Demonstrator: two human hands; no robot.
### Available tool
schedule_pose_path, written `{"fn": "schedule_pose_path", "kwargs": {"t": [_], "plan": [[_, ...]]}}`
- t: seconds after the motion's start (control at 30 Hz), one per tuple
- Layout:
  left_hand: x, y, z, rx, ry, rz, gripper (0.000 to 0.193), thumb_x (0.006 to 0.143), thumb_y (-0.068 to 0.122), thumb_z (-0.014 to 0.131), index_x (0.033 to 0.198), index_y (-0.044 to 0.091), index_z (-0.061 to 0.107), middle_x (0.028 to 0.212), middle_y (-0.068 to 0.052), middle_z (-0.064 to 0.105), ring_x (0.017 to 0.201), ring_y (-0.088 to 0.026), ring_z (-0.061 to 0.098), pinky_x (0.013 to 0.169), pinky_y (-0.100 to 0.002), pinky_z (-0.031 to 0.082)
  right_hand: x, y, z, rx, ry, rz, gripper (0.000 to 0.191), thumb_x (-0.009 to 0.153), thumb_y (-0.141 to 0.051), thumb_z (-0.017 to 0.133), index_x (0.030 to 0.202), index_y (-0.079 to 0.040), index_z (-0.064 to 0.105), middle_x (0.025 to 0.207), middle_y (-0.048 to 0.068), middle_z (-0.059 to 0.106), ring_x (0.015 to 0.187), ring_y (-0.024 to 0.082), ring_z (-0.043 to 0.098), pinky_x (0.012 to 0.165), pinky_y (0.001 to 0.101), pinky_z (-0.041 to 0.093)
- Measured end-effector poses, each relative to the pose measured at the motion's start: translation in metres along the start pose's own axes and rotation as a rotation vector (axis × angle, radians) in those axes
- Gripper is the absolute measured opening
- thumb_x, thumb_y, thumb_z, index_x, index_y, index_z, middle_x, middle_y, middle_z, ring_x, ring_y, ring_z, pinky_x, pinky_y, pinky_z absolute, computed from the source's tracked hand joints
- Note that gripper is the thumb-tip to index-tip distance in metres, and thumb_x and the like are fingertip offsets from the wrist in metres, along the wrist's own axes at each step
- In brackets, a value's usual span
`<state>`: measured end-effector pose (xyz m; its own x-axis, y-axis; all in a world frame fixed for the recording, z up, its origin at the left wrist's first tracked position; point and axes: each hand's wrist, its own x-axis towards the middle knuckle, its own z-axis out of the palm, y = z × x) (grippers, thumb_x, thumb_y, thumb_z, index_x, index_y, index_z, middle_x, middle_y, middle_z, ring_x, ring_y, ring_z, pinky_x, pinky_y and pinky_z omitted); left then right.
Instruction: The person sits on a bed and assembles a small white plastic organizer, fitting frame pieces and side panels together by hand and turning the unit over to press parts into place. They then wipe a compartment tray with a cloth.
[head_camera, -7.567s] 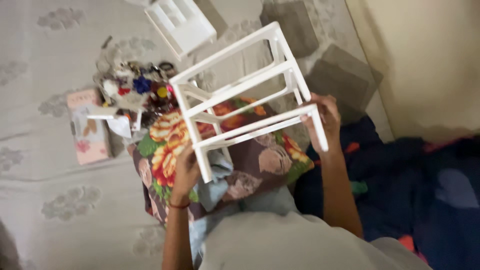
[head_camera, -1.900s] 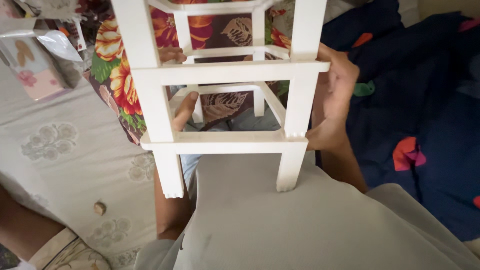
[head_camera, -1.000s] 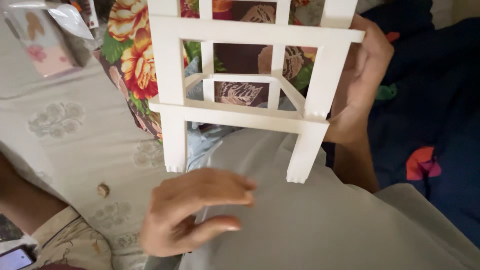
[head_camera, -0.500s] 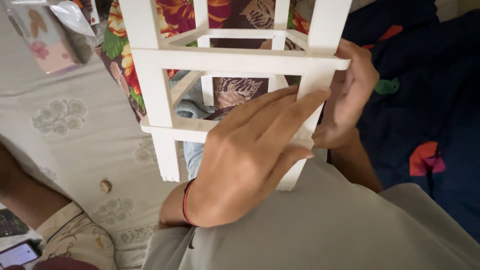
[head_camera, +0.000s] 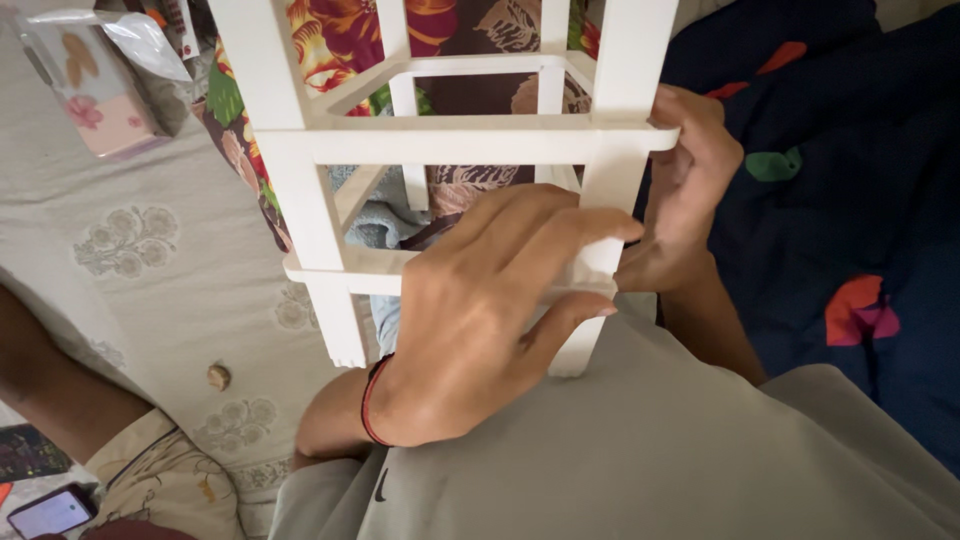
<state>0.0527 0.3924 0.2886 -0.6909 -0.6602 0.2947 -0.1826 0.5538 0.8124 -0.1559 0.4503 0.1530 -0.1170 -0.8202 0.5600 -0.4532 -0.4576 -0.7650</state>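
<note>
While both hands work low on the frame, this is how it stands from across the room:

Left grip: the left hand lies spread over the lower crossbar of the white rack, fingertips pressed to the near right post, thumb tucked under the bar; it presses and pinches rather than closes round anything.
Right grip: the right hand wraps the same post from the far side, just beyond the left fingertips, fingers curled behind it.
Rack: stands upright on the person's lap, its feet against the grey shirt, both hands meeting at one joint.
Step in hand: by my judgement, seating or squaring that lower corner joint.
Next move: seems to call for steady counter-pressure from the right hand while the left pushes the bar home.
Beyond the grip: floral cloth behind the rack; pale patterned sheet out past the left wrist, a pink packet further off.
Near edge: phone by another person's arm.
</note>
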Motion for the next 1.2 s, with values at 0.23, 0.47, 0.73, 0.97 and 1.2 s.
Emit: {"fn": "schedule_pose_path", "kwargs": {"t": [0.23, 0.47, 0.73, 0.97, 1.2], "plan": [[-0.004, 0.0, 0.002, 0.038, 0.039, 0.012, 0.045, 0.084, 0.013, 0.085, 0.121, 0.009, 0.059, 0.113, -0.011, 0.066, 0.111, -0.032, 0.066, 0.092, -0.041, 0.055, 0.006, -0.012, -0.002, 0.091, -0.106, 0.069, 0.121, 0.074, -0.029, 0.098, 0.163, -0.015, 0.018, 0.158, 0.008, 0.033, 0.137, 0.022, 0.047, 0.109, 0.0365, 0.048], [0.01, -0.007, -0.007, 0.042, -0.064, 0.068, 0.058, 0.085, 0.023, 0.089, 0.129, 0.009, 0.055, 0.12, -0.01, 0.066, 0.115, -0.032, 0.066, 0.097, -0.041, 0.055, 0.039, -0.033, -0.044, 0.428, -0.395, 0.163, 0.122, 0.073, -0.023, 0.086, 0.162, -0.007, 0.005, 0.166, 0.02, 0.019, 0.146, 0.035, 0.047, 0.116, 0.0521, 0.048], [0.016, -0.014, -0.025, 0.04, -0.211, 0.244, 0.074, 0.063, 0.029, 0.087, 0.123, -0.001, 0.055, 0.116, -0.018, 0.066, 0.114, -0.036, 0.064, 0.094, -0.041, 0.055, 0.019, -0.038, -0.017, 0.769, 0.038, 0.321, 0.068, 0.086, -0.012, 0.078, 0.138, -0.012, 0.033, 0.14, 0.023, 0.054, 0.111, 0.026, 0.07, 0.093, 0.0401, 0.063], [-0.002, -0.027, 0.001, 0.215, -0.039, 0.279, 0.054, 0.086, 0.047, 0.085, 0.111, 0.006, 0.061, 0.088, -0.004, 0.063, 0.085, -0.025, 0.064, 0.077, -0.037, 0.051, 0.012, -0.045, -0.012, 0.745, 0.196, 0.439, 0.04, 0.094, 0.003, 0.07, 0.122, -0.006, 0.043, 0.128, 0.021, 0.062, 0.098, 0.018, 0.069, 0.085, 0.0308, 0.06], [0.0, -0.066, 0.022, 0.528, 0.386, 0.612, 0.049, 0.106, 0.056, 0.062, 0.08, 0.015, 0.059, 0.069, 0.002, 0.053, 0.059, -0.016, 0.048, 0.064, -0.029, 0.035, 0.006, -0.054, -0.01, 0.802, 0.21, 0.462, 0.032, 0.099, 0.005, 0.066, 0.118, -0.003, 0.042, 0.127, 0.018, 0.061, 0.102, 0.018, 0.072, 0.089, 0.0334, 0.065]]}}
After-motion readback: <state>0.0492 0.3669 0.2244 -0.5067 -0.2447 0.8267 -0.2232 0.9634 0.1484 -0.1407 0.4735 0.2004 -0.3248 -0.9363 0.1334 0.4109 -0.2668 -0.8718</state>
